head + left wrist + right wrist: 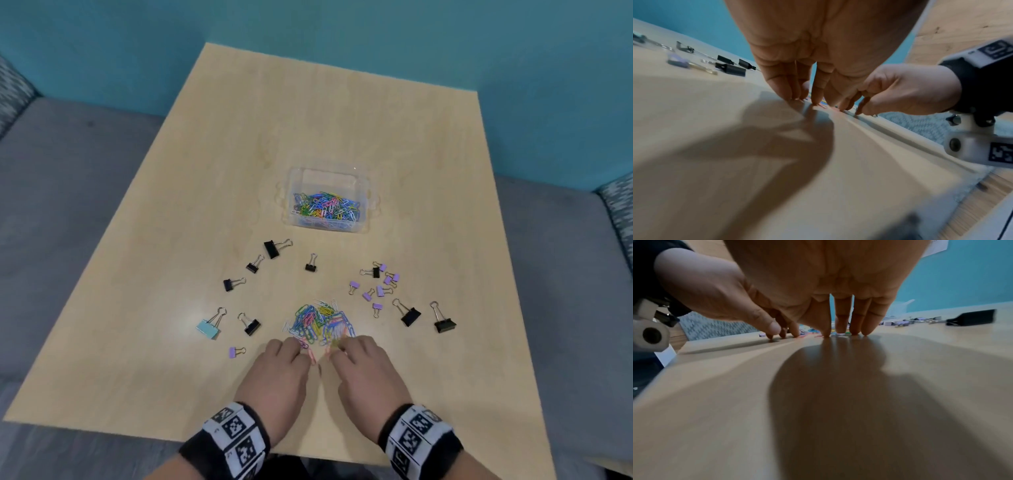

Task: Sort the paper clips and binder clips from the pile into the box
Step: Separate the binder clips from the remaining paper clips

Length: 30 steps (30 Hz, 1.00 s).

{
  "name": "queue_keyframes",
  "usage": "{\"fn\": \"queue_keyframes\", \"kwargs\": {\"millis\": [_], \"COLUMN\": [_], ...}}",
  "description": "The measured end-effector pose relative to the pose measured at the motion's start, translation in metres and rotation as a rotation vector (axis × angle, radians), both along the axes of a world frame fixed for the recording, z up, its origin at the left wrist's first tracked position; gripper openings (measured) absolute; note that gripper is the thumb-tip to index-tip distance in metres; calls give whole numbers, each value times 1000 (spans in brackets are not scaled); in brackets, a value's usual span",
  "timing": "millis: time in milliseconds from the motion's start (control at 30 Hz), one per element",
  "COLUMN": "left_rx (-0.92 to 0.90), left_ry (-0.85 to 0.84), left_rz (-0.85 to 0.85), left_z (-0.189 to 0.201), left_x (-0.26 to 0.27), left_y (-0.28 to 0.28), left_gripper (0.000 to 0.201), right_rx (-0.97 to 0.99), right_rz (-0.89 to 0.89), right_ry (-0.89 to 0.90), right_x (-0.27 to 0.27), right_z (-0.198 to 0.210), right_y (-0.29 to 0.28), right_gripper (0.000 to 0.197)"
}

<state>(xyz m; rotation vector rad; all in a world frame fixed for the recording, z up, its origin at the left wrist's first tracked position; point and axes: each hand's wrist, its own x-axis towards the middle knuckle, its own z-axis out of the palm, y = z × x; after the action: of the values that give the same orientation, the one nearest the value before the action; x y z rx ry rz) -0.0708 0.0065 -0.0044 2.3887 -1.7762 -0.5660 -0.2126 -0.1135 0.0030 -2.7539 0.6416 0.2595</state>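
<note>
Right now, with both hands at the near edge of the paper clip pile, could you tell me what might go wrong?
1. The fingertips only press on the flat paper clips, so a scoop may scatter them.
2. The purple binder clips lie close by and could get swept along.
3. The box stands beyond the pile, so carried clips might drop.

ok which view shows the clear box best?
Head view: the box sits fully in frame, with coloured paper clips visible inside. Right wrist shows only a faint clear shape behind the fingers; left wrist doesn't show it at all.
</note>
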Motion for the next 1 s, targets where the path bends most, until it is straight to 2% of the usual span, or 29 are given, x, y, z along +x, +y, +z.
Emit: {"fn": "queue_keyframes", "kwargs": {"millis": [67,133,233,300,400,500,600,667,767,1000], "left_rx": [-8,0,70,66,43,50,38,38,47,80], "left_ry": [79,181,228,245,231,219,206,174,119,68], "left_rz": [99,237,276,266,259,236,237,226,187,118], "left_z": [5,7,5,5,3,-2,-5,-6,-6,4], "left_x": [6,15,24,26,30,37,42,43,45,46], "left_y": [-7,-7,-9,-21,-45,-64,-77,-81,-81,-77], "left_gripper": [24,27,52,62,65,58,37,24,16,19], "right_rx": [51,113,204,229,218,181,163,161,139,129], "right_rz": [-39,-196,-374,-350,-297,-280,-259,-253,-204,-134], "right_ry": [-27,-37,51,45,-20,-3,-16,-8,34,33], "right_x": [7,0,-9,0,33,58,70,71,69,65], "right_z": [1,3,2,-1,-6,-6,-6,-6,-6,-1], "right_y": [-4,-9,-15,-19,-26,-34,-40,-42,-45,-48], "right_gripper": [38,37,50,62,72,63,38,29,30,32]}}
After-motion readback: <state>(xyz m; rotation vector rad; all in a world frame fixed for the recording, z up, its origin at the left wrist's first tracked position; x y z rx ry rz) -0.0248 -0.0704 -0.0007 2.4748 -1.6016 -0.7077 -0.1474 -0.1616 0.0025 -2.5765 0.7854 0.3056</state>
